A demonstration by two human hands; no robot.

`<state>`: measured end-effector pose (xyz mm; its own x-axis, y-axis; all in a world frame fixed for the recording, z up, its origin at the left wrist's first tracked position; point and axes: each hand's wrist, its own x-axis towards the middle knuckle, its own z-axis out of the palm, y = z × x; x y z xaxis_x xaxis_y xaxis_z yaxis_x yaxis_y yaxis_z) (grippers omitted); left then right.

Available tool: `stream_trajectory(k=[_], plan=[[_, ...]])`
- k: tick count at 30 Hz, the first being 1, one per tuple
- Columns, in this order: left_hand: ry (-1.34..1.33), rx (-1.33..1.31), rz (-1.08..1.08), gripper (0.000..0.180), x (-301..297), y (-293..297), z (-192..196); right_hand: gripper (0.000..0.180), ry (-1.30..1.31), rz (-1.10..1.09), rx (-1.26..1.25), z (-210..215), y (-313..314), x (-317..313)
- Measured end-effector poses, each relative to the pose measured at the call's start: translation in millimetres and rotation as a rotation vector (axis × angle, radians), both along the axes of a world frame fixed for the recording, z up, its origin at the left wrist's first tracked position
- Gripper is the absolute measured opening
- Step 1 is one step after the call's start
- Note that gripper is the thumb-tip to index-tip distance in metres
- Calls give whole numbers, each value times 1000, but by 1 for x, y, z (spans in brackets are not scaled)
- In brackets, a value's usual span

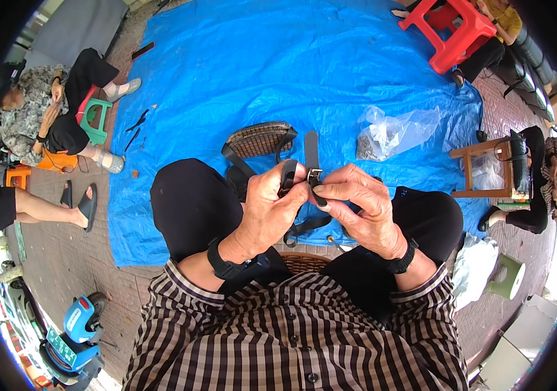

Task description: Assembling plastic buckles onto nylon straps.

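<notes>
1. left hand (272, 205) is curled around a black strap (311, 151), thumb and fingers pinching it just beside the buckle (315, 174).
2. right hand (357, 203) pinches the buckle end from the other side; the two hands nearly touch, raised over my knees.
3. the strap stands up past the buckle, and a loose tail hangs below the hands between my legs.
4. a woven basket (260, 138) lies on the blue tarp (239, 65) just ahead; a clear bag (392, 133) sits to its right.
5. risk, in my judgement: the buckle is small and held by fingertips only, so a slip could drop it between the knees.
6. risk: the hanging tail could snag and twist the strap.
</notes>
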<state>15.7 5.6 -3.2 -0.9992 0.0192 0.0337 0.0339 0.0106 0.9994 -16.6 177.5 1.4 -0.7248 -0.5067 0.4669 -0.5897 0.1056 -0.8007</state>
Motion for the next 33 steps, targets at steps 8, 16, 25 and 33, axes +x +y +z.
stream_trajectory(k=[8, 16, 25, 33], plan=[[16, -35, -27, 3, -3, -1, 3, 24, -110, 25, -77, -4, -1, -1], [15, -24, -39, 4, -3, -1, 2, 19, -221, 32, -150, -4, -1, 0], [-10, 24, -162, 6, -3, -1, 1, 10, -415, -30, -216, -7, 2, 1], [-65, -17, -157, 11, -5, -3, 6, 8, -610, -24, -348, -9, -2, -2]])
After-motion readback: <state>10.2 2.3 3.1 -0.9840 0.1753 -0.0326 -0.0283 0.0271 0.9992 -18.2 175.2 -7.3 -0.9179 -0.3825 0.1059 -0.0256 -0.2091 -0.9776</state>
